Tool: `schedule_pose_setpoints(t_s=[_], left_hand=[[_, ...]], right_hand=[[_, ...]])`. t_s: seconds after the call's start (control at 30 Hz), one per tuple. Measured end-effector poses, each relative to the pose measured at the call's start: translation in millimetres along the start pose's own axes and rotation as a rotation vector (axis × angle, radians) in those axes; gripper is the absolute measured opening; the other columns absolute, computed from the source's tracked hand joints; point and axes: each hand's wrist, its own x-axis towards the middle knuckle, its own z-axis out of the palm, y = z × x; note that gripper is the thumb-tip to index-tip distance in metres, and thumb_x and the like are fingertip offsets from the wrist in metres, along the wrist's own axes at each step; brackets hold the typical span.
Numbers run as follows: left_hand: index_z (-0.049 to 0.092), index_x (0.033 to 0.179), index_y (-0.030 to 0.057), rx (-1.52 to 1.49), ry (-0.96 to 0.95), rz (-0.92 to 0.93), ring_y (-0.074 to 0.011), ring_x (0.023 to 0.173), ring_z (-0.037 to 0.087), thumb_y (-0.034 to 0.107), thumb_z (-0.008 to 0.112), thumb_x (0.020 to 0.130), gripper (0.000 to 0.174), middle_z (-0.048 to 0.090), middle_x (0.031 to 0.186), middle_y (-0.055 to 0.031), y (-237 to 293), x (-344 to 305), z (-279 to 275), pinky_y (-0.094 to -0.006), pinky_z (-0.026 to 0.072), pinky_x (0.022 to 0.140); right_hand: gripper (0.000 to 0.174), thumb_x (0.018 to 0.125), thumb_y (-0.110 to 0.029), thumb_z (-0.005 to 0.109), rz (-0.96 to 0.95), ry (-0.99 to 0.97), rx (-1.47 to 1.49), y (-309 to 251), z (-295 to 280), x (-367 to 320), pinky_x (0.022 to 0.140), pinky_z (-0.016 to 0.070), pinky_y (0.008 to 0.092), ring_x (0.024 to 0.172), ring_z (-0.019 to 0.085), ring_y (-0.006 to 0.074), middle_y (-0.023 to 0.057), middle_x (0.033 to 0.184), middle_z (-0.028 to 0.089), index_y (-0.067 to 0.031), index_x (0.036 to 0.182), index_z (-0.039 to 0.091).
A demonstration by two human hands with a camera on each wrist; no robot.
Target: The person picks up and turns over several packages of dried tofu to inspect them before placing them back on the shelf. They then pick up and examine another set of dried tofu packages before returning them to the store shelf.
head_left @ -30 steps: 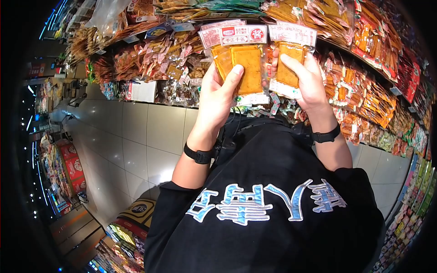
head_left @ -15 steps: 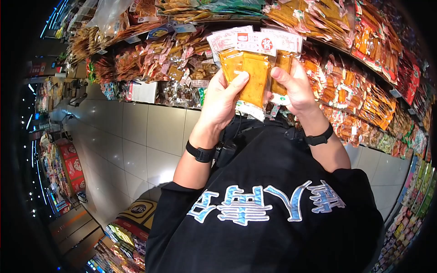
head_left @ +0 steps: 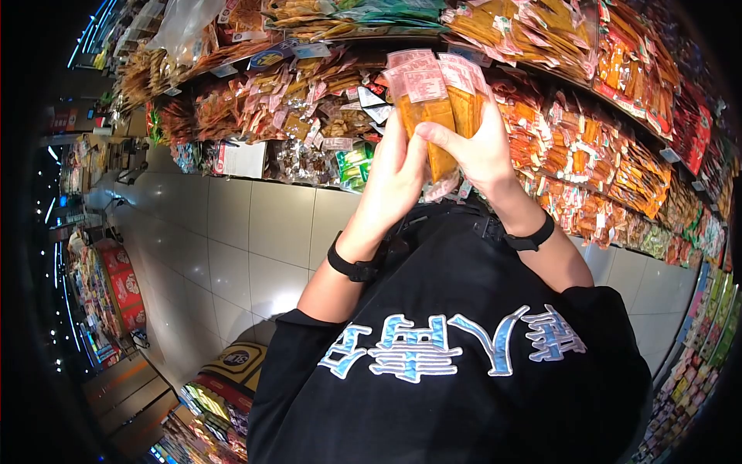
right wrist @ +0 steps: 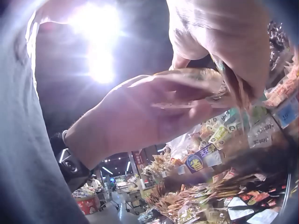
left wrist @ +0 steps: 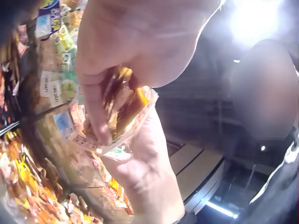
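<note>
Snack packets [head_left: 427, 113], side by side moments ago, now overlap; left hand [head_left: 390, 179], right hand [head_left: 479, 155] grip them, seemingly gathering stack.

The head camera is looking forward and steeply down over a black shirt [head_left: 456, 263] at the left hand [head_left: 390, 170] and right hand [head_left: 481, 155]. Each wrist camera is sitting very close to its own hand, facing the other and catching bright light [left wrist: 254, 18]; all three are sharing the packets [head_left: 427, 116], which blur seems to be softening at the wrists.
</note>
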Motion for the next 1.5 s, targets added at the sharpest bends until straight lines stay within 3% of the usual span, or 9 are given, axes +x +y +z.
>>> schedule_pose_setpoints(t_s=[0.1,0.13,0.23,0.4,0.83,1.07,1.2,1.43,1.5], left_hand=[[0.036,0.139,0.0006,-0.575,0.057,-0.229,-0.0171,0.125,0.048,0.006,0.044,0.1,0.04,0.051,0.132,-0.0121,2.7,1.2,-4.6,-0.0337,0.0379,0.106],[0.035,0.14,0.0022,-0.597,0.019,-0.239,-0.0133,0.122,0.048,0.006,0.051,0.097,0.045,0.048,0.135,-0.0083,4.8,1.3,-4.8,-0.0293,0.0438,0.098],[0.035,0.14,0.0027,-0.271,-0.094,-0.026,-0.0142,0.12,0.05,0.005,0.057,0.093,0.051,0.05,0.133,-0.0094,-3.0,0.6,-4.4,-0.0297,0.0444,0.097],[0.039,0.135,0.0003,-0.441,-0.053,-0.147,-0.0147,0.112,0.057,0.007,0.064,0.088,0.053,0.058,0.123,-0.0077,8.8,-1.2,-7.4,-0.0318,0.0465,0.097],[0.044,0.132,-0.0015,-0.619,-0.007,-0.176,-0.0171,0.115,0.057,0.007,0.053,0.095,0.039,0.058,0.126,-0.0111,8.4,0.1,-6.1,-0.0314,0.0461,0.098],[0.044,0.132,-0.0026,-0.453,0.03,-0.108,-0.0125,0.108,0.059,0.008,0.047,0.098,0.037,0.059,0.123,-0.0104,12.9,-5.5,-9.1,-0.0256,0.0469,0.09],[0.042,0.132,-0.0039,-0.503,-0.01,-0.157,-0.0164,0.101,0.063,0.008,0.047,0.098,0.036,0.059,0.121,-0.0122,14.0,-13.5,-21.2,-0.0306,0.0582,0.079],[0.04,0.132,-0.0043,-0.455,-0.038,-0.136,-0.019,0.095,0.066,0.006,0.049,0.097,0.037,0.06,0.118,-0.0134,20.1,-22.2,-18.8,-0.0332,0.0615,0.072],[0.04,0.132,-0.0042,-0.394,-0.062,-0.118,-0.019,0.095,0.066,0.006,0.05,0.097,0.038,0.06,0.118,-0.0133,17.7,-24.4,-20.4,-0.0332,0.0616,0.071]], right_hand=[[0.082,0.068,-0.021,0.088,0.036,0.011,0.038,3.6,-0.2,1.7,0.102,0.0423,0.0332,0.118,0.055,0.0197,0.0142,0.127,0.057,0.0009,0.134,0.043],[0.082,0.069,-0.02,0.088,0.04,0.018,0.055,3.5,0.2,0.6,0.102,0.0423,0.0329,0.118,0.055,0.0199,0.0142,0.127,0.057,0.001,0.134,0.043],[0.071,0.073,-0.015,0.084,0.102,-0.01,0.071,3.7,-0.9,-1.6,0.1,0.0446,0.0325,0.114,0.058,0.02,0.0131,0.123,0.06,0.001,0.131,0.046],[0.037,0.087,-0.006,0.068,0.279,-0.179,0.483,-29.2,-5.1,-4.0,0.086,0.0535,0.0322,0.096,0.066,0.0154,0.0093,0.108,0.067,0.0018,0.12,0.054],[0.041,0.083,-0.002,0.068,0.35,-0.239,0.429,-37.7,-17.1,-6.1,0.086,0.0535,0.0323,0.099,0.066,0.0179,0.0116,0.111,0.066,0.0032,0.121,0.054],[0.04,0.085,0.0,0.06,0.307,-0.189,0.49,-39.4,-38.8,-5.8,0.085,0.0547,0.0347,0.1,0.065,0.0224,0.0151,0.111,0.065,0.0047,0.124,0.051],[0.034,0.089,-0.007,0.053,0.304,-0.118,0.49,-37.4,-55.3,-0.1,0.079,0.0566,0.0349,0.092,0.066,0.021,0.0168,0.109,0.065,0.0058,0.121,0.054],[0.03,0.091,-0.012,0.062,0.295,0.029,0.507,-36.6,-21.3,-16.4,0.076,0.0566,0.0324,0.087,0.066,0.0164,0.0106,0.103,0.066,0.0013,0.117,0.055],[0.034,0.091,-0.014,0.065,0.297,-0.032,0.55,-37.5,-9.0,-24.0,0.081,0.0548,0.0309,0.096,0.065,0.0151,0.0083,0.108,0.066,0.0013,0.119,0.055]])
